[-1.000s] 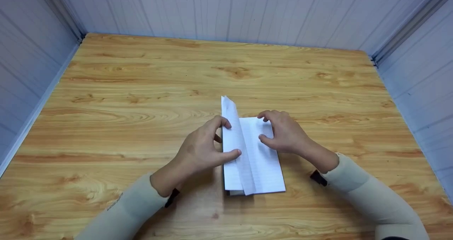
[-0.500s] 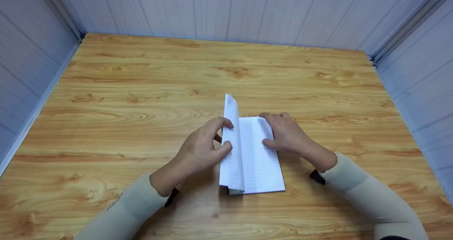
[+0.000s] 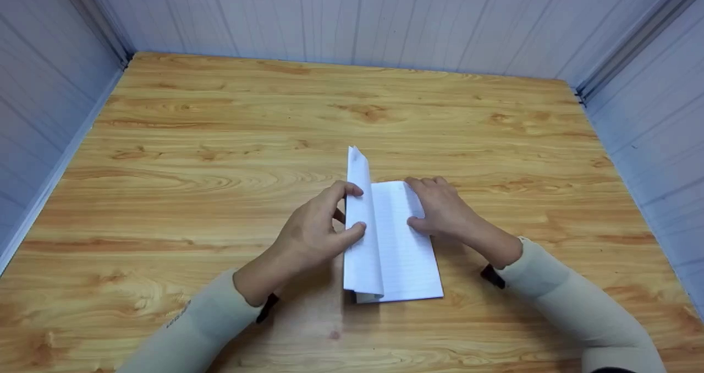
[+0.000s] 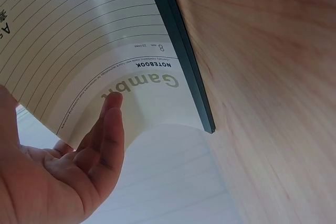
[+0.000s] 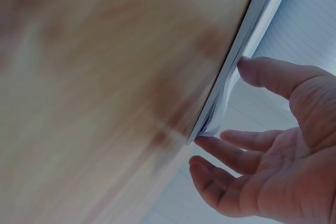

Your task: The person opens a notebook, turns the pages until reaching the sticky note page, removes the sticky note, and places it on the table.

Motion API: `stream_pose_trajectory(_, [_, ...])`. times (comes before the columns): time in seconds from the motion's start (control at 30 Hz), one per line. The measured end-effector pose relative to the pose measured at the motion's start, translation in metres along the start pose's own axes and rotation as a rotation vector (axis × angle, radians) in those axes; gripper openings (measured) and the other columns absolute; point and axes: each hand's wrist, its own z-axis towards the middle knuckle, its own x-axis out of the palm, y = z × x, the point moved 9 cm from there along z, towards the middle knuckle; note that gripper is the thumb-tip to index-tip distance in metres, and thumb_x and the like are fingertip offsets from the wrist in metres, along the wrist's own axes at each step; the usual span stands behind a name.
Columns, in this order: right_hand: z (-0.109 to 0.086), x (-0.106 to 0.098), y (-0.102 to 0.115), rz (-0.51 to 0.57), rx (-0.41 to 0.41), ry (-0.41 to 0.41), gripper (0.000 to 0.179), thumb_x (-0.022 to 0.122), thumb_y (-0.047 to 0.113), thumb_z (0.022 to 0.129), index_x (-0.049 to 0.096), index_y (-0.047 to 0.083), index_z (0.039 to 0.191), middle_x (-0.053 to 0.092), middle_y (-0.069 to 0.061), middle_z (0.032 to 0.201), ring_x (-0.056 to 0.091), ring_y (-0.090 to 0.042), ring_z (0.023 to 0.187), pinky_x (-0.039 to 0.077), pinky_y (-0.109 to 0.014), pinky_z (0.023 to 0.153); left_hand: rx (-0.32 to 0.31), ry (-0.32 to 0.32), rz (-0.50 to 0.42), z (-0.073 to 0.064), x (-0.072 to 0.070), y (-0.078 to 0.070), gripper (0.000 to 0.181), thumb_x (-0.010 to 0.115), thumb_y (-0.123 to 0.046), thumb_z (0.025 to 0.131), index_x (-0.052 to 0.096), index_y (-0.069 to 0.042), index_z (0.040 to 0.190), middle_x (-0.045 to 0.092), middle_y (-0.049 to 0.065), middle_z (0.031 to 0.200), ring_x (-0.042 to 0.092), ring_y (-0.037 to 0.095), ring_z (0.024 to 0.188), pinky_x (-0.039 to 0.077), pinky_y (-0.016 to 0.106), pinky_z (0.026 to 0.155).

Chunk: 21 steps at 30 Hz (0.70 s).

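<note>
Left hand [image 3: 314, 234] pinches the raised front leaves of the white lined paper notebook [image 3: 404, 252], holding them upright; right hand [image 3: 445, 210], fingers relaxed, steadies the flat pages on the wooden table [image 3: 220, 142]

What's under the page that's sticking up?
Under the lifted page the left hand props it up, and the notebook's dark cover edge lies on the table. Anything further beneath is covered by the page.
</note>
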Motion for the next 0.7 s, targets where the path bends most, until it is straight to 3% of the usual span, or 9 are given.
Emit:
stream_pose_trajectory(0.3, [0.002, -0.001, 0.000, 0.133, 0.002, -0.014, 0.066, 0.069, 0.018, 0.068, 0.039, 0.012, 0.126, 0.049, -0.011, 0.117, 0.043, -0.025, 0.106, 0.037, -0.040, 0.089, 0.018, -0.008, -0.005, 0.001, -0.002, -0.001, 0.039, 0.053, -0.031, 0.076, 0.041, -0.033, 0.114, 0.051, -0.015, 0.111, 0.055, 0.000, 0.075, 0.045, 0.019, 0.058])
stream_pose_trajectory(0.57, [-0.002, -0.018, -0.003, 0.283, 0.030, -0.154, 0.064, 0.061, 0.011, 0.076, 0.031, 0.015, 0.132, 0.032, -0.013, 0.122, 0.047, -0.017, 0.079, 0.042, -0.029, 0.065, -0.012, -0.007, 0.012, 0.001, -0.001, 0.001, 0.040, 0.052, -0.032, 0.077, 0.039, -0.034, 0.115, 0.051, -0.015, 0.109, 0.054, 0.000, 0.076, 0.045, 0.020, 0.058])
stream_pose_trajectory(0.7, [-0.002, -0.025, -0.005, 0.377, 0.041, -0.186, 0.059, 0.056, 0.009, 0.081, 0.030, 0.011, 0.134, 0.038, -0.013, 0.121, 0.053, -0.015, 0.076, 0.045, -0.026, 0.063, -0.010, -0.006, 0.011, 0.002, 0.000, 0.001, 0.041, 0.052, -0.032, 0.076, 0.039, -0.034, 0.115, 0.051, -0.016, 0.107, 0.054, -0.001, 0.075, 0.045, 0.020, 0.058])
